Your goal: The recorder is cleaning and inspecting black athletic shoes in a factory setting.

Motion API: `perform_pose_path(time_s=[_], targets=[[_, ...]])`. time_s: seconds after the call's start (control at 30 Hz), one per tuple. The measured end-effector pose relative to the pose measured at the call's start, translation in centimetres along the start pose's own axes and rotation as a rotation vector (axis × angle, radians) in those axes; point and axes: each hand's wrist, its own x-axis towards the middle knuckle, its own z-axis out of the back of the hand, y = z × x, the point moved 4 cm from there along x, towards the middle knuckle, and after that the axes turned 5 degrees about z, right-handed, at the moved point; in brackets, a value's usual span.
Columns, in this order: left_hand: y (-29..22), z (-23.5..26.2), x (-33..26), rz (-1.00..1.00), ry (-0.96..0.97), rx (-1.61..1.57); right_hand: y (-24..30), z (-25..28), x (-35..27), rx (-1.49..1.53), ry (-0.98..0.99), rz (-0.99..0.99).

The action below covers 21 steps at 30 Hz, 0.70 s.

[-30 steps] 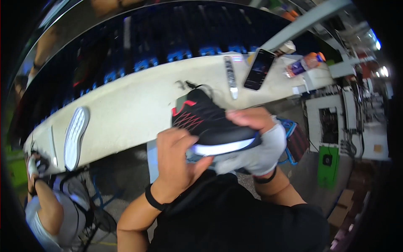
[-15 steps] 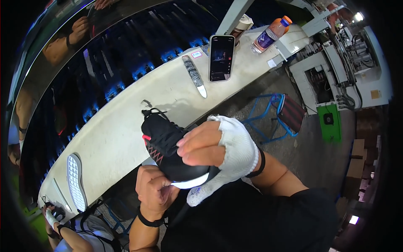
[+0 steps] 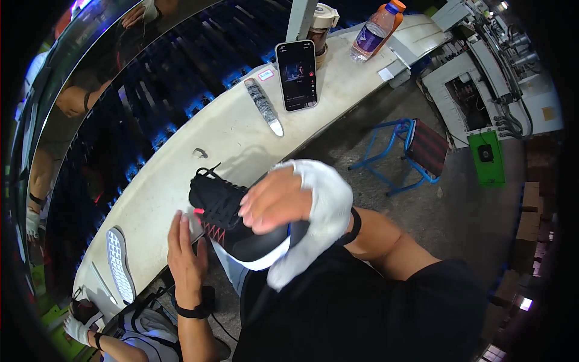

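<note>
A black lace-up shoe (image 3: 216, 208) with red crisscross stitching and a white strip along its lower edge is held over the table's near edge. My right hand (image 3: 289, 199), in a white glove with bare fingertips, grips it from the right: the fingers lie over the upper and the gloved thumb sits by the white strip. To the left of the shoe, my bare left hand (image 3: 186, 259) has its fingers stretched upward and apart from the white strip. Something pale and blurred shows beside those fingers; I cannot make out what it is.
On the pale table (image 3: 163, 199) lie a white shoe sole (image 3: 119, 265) and a knife (image 3: 263, 105) with a wrapped handle. A phone (image 3: 297, 75), a cup (image 3: 322, 27) and bottles (image 3: 373, 37) stand farther back. A blue-framed stool (image 3: 427, 148) is at right; another person's gloved hand (image 3: 77, 329) is lower left.
My left hand has let go of the shoe's lower edge, moved left and opened its fingers. The shoe and my right hand have shifted slightly left in the picture, as the view turned.
</note>
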Motion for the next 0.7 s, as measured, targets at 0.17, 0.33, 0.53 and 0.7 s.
perform_pose_path(time_s=[0.17,0.33,0.53,0.7], targets=[[0.6,8.3,-0.9,-0.302,-0.219,-0.055,-5.5,-1.8,-2.2,0.683,-0.706,-0.518],[-4.9,15.7,4.4,0.029,0.022,0.037,-11.4,-6.1,-1.2,0.176,-0.008,-0.62],[-5.8,15.1,11.8,0.004,0.173,-0.037,-7.2,-7.2,7.3,0.11,0.131,-0.135],[-4.9,16.6,14.5,0.16,0.316,0.053,-8.6,-9.3,9.6,0.095,0.175,-0.314]])
